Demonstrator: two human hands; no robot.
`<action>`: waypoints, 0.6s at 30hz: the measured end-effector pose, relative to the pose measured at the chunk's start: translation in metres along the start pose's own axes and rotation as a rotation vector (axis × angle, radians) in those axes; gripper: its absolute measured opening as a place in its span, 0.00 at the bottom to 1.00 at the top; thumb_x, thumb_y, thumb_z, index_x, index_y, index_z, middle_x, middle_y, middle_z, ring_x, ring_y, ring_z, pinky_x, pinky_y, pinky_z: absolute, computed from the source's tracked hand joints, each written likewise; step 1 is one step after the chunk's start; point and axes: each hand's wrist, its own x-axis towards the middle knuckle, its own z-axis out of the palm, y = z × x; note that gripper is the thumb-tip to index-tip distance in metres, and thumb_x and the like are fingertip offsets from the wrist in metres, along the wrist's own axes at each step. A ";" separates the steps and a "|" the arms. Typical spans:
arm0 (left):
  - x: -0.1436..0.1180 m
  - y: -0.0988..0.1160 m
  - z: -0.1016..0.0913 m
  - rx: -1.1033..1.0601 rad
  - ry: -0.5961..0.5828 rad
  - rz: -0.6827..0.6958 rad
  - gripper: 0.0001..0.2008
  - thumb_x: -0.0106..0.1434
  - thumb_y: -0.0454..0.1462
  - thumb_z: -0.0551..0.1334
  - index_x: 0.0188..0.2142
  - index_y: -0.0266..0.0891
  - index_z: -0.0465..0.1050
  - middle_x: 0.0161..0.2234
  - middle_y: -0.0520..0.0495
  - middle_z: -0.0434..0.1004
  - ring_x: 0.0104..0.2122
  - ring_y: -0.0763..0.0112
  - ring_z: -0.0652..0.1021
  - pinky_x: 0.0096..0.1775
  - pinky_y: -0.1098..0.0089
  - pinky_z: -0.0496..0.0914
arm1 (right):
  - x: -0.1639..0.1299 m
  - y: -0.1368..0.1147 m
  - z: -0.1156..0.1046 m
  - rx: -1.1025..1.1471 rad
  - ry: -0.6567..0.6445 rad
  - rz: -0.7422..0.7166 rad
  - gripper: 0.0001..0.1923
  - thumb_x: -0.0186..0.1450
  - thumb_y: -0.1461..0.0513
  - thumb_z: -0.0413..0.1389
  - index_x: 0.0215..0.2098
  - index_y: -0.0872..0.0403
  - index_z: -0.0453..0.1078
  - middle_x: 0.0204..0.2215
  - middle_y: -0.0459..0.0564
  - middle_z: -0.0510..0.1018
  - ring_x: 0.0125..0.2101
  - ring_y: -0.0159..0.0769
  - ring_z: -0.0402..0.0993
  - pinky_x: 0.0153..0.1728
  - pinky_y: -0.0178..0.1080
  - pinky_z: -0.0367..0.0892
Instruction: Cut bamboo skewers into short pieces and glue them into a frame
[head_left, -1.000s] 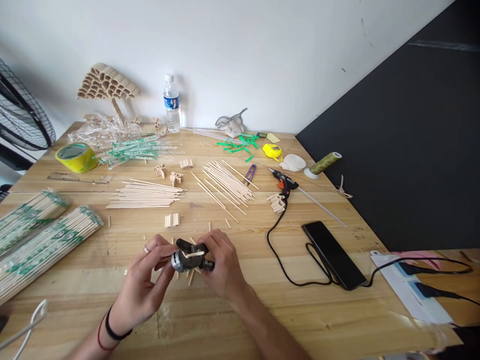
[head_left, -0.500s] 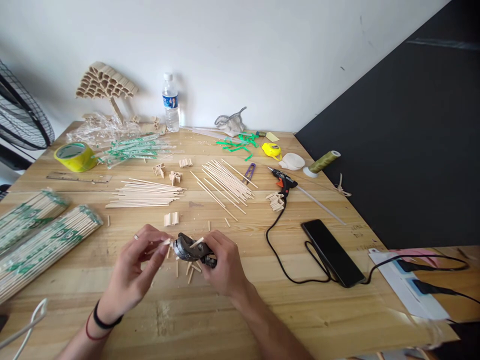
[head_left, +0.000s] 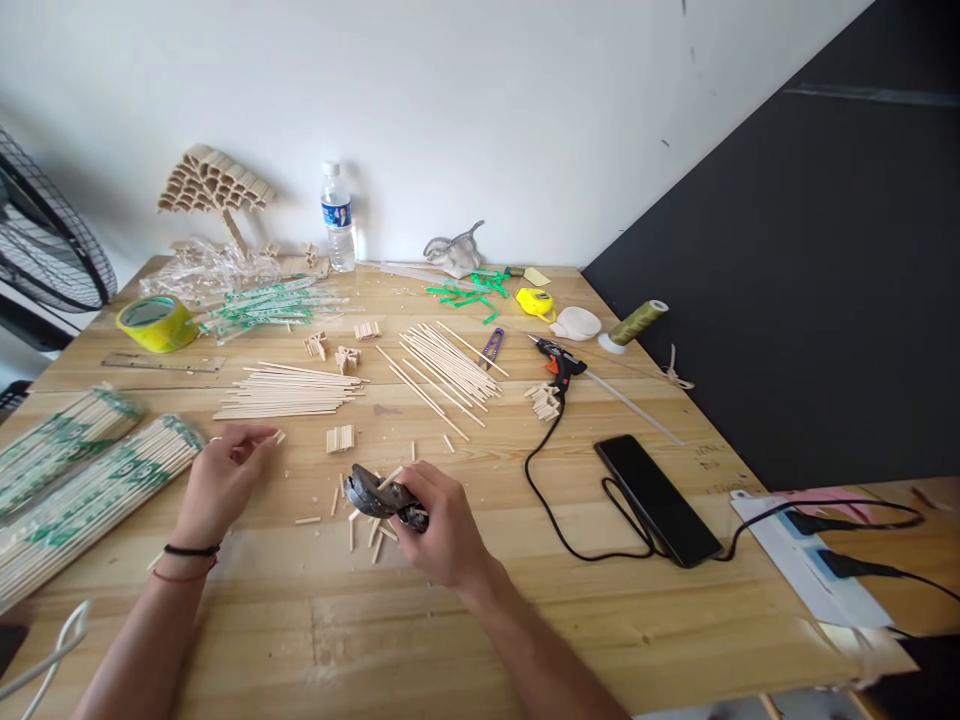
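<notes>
Separately, pliers [head_left: 371,498] jutting from clasping right hand [head_left: 444,522], stick piece [head_left: 280,437] fingertip-pinched in left hand [head_left: 223,478]

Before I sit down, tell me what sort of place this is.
Probably a small craft workspace: loose thin sticks and a glue gun lie on a wooden table, and the right hand grips a hand tool.

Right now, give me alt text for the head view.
A right hand grips a dark plier-like tool above short stick pieces, while the left hand pinches a small piece. Beyond, longer sticks lie in two piles on a wooden table.
</notes>
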 end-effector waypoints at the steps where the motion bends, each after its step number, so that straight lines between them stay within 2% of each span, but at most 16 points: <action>1: 0.000 0.000 0.001 0.004 -0.006 0.009 0.22 0.54 0.53 0.70 0.38 0.38 0.83 0.37 0.44 0.83 0.32 0.63 0.76 0.36 0.65 0.69 | 0.000 -0.001 -0.001 -0.001 -0.001 0.000 0.09 0.54 0.67 0.56 0.30 0.49 0.62 0.28 0.46 0.73 0.30 0.40 0.70 0.32 0.38 0.63; 3: -0.001 0.002 0.001 0.003 0.024 0.034 0.20 0.55 0.51 0.71 0.39 0.38 0.83 0.35 0.46 0.81 0.31 0.64 0.75 0.36 0.65 0.68 | 0.000 -0.003 -0.002 0.002 -0.003 0.001 0.08 0.56 0.66 0.56 0.30 0.49 0.62 0.28 0.46 0.73 0.30 0.39 0.70 0.32 0.37 0.63; 5: -0.005 0.006 0.001 -0.026 0.103 0.077 0.18 0.60 0.49 0.68 0.42 0.38 0.81 0.36 0.47 0.79 0.31 0.66 0.74 0.36 0.66 0.67 | 0.000 -0.005 -0.002 -0.003 -0.008 -0.002 0.07 0.56 0.65 0.57 0.30 0.49 0.63 0.28 0.46 0.74 0.30 0.39 0.71 0.31 0.37 0.62; 8: -0.018 0.015 0.003 -0.141 0.192 0.200 0.15 0.68 0.48 0.63 0.43 0.39 0.77 0.32 0.50 0.74 0.31 0.67 0.72 0.35 0.67 0.67 | 0.000 -0.008 -0.001 -0.060 -0.022 -0.004 0.07 0.55 0.65 0.58 0.30 0.49 0.64 0.28 0.46 0.75 0.29 0.39 0.71 0.30 0.37 0.61; 10: -0.031 0.023 0.008 -0.192 0.155 0.280 0.17 0.70 0.50 0.61 0.43 0.40 0.77 0.30 0.50 0.72 0.31 0.66 0.73 0.36 0.66 0.69 | -0.001 -0.010 0.000 -0.116 -0.037 -0.003 0.09 0.53 0.66 0.59 0.29 0.49 0.65 0.27 0.46 0.76 0.29 0.39 0.71 0.30 0.37 0.60; 14: -0.057 0.038 0.023 -0.330 -0.041 0.582 0.18 0.75 0.46 0.54 0.48 0.39 0.78 0.40 0.41 0.78 0.39 0.59 0.76 0.40 0.60 0.70 | -0.002 -0.011 0.005 -0.195 -0.087 -0.001 0.10 0.51 0.66 0.62 0.28 0.49 0.66 0.26 0.46 0.77 0.27 0.40 0.73 0.29 0.37 0.60; 18: -0.075 0.048 0.028 -0.281 -0.187 0.741 0.18 0.78 0.41 0.50 0.55 0.41 0.76 0.48 0.38 0.76 0.47 0.56 0.77 0.47 0.58 0.72 | -0.005 -0.015 0.008 -0.204 -0.140 0.021 0.08 0.54 0.65 0.63 0.27 0.50 0.68 0.26 0.47 0.79 0.27 0.40 0.75 0.28 0.37 0.62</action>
